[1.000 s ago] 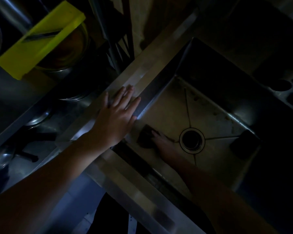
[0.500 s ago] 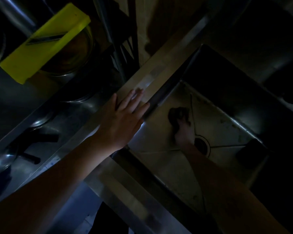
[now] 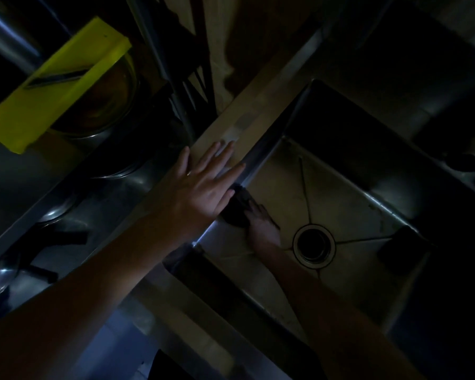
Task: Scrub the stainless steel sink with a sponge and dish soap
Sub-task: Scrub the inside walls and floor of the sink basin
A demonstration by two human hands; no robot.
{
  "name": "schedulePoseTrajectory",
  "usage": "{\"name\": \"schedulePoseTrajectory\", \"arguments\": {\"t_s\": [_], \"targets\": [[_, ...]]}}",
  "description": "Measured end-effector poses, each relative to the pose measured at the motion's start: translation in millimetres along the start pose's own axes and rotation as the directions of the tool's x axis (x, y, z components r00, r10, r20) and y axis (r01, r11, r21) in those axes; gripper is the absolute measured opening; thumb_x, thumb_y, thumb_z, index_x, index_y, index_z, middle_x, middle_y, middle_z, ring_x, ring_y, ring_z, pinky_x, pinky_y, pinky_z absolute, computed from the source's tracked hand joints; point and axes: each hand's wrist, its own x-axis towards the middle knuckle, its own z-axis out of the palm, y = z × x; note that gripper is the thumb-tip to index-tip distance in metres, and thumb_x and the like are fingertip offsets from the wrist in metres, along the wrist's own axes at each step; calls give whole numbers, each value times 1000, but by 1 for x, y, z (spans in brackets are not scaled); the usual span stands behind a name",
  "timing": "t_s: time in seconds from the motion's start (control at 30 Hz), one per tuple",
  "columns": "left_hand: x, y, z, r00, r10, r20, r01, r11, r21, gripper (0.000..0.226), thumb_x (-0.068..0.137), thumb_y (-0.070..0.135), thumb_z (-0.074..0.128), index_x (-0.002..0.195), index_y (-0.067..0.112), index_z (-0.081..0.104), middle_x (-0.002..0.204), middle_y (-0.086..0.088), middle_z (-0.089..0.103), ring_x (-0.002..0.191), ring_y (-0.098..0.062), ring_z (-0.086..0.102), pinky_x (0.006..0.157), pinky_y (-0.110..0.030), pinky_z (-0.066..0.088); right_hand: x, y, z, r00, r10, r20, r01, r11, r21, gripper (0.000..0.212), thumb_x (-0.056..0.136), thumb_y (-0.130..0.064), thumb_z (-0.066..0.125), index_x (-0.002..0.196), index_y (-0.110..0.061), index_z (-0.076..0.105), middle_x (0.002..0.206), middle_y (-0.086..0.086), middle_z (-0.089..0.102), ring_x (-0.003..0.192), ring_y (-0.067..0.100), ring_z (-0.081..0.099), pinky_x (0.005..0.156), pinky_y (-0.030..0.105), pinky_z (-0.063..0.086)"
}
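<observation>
Light very poor, most of the scene in shadow.

Left hand lay palm down on the flat rim of the sink. Its fingers were straight and slightly spread, relaxed, grasping nothing. A thin ring showed on one finger. The fingertips pointed along the rim, and the thumb side hung at the basin's inner edge.

Right hand was down inside the basin, forearm reaching in over the near wall. Its fingers were laid over the sponge, a dark pad on the sink floor at the foot of the side wall. In the view the sponge sat just under the left thumb, though lower, on the basin floor. I could not tell whether the right fingers clasped the sponge or only pressed on it (too dim, and the thumb was lost in shadow).

The round drain sat just beside the right wrist, on the side away from the left hand. Pressed creases ran out from it across the steel floor. Past the drain, well apart from the right fingers, a dark block rested on the floor near the far wall.

Well beyond the left little finger, a yellow slicer board lay across a metal bowl. Dark-handled pans sat beside the left forearm.
</observation>
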Motion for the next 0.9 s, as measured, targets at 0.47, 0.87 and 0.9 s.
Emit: {"name": "schedulePoseTrajectory", "arguments": {"t_s": [0.47,0.87,0.9], "targets": [[49,-11,5,997,78,-7,-78,997,28,49,90,40,33,133,23,48,150,-6,38,139,-21,33,106,-58,26,130,-4,-58,807,533,-254,-389,803,452,38,92,-15,48,130,-18,54,133,11,57,117,28,57,100,34,42],[67,4,5,984,166,72,-170,984,52,49,91,39,46,137,24,44,153,-8,30,140,-27,31,105,-57,29,62,105,-66,756,547,-358,-325,790,520,54,89,6,42,140,-11,42,157,8,24,145,26,20,119,42,21],[69,9,5,980,179,85,-184,981,53,49,91,40,44,137,24,44,154,-8,29,140,-27,30,106,-58,28,49,113,-67,731,593,-338,-363,757,543,53,87,8,42,138,-7,44,156,10,26,144,28,23,119,43,22]]}}
